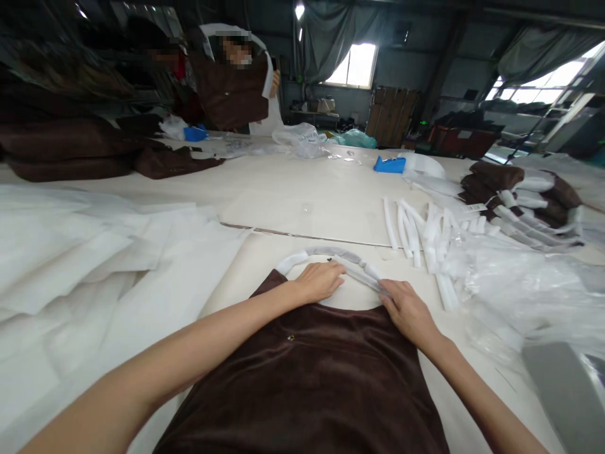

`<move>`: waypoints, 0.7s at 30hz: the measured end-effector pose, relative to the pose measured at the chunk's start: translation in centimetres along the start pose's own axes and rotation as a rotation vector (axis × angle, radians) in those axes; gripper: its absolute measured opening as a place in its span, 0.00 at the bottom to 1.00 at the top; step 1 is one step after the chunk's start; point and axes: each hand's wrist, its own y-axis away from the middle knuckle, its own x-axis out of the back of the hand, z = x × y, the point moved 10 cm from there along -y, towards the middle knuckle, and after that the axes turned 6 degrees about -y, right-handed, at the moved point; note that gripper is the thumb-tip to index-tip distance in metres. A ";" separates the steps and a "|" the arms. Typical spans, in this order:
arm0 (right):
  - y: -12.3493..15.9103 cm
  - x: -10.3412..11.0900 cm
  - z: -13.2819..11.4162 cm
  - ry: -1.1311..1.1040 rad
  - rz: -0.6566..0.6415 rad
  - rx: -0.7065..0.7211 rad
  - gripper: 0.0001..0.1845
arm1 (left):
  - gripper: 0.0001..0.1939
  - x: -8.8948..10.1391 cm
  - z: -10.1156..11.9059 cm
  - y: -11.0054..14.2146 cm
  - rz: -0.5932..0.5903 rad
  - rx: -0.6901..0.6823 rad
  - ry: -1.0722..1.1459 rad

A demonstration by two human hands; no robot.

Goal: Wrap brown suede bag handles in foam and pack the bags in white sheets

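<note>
A dark brown bag (331,378) lies flat on the table in front of me, a small metal piece near its upper middle. Its curved handle (333,251) arches away from me, covered in white and clear wrapping. My left hand (321,280) is inside the handle's loop, fingers curled at one end of a pale wrapping strip (357,272). At the strip's other end, my right hand (401,302) pinches it against the right side of the handle, thumb and fingers closed.
White foam tubes (406,230) and crumpled clear plastic (510,277) lie to the right, with wrapped brown bags (524,195) behind. White sheets (94,271) spread over the left. Blue tape dispensers (390,165) stand farther back. Across the table a person holds up another brown bag (231,88).
</note>
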 end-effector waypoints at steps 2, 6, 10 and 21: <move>-1.8 -1.5 -0.7 0.097 -0.072 0.024 0.19 | 0.21 -0.3 1.2 -2.0 0.026 -0.027 -0.003; -1.8 -3.1 -1.2 0.005 -0.219 0.066 0.19 | 0.16 -1.8 2.6 -3.0 -0.041 -0.093 -0.013; -1.0 -0.8 1.6 -0.286 -0.054 -0.086 0.19 | 0.17 -3.0 3.7 -0.1 -0.141 -0.169 0.022; -5.9 -2.1 5.1 0.228 -0.144 -0.381 0.11 | 0.20 -2.8 4.8 3.4 -0.102 -0.139 -0.009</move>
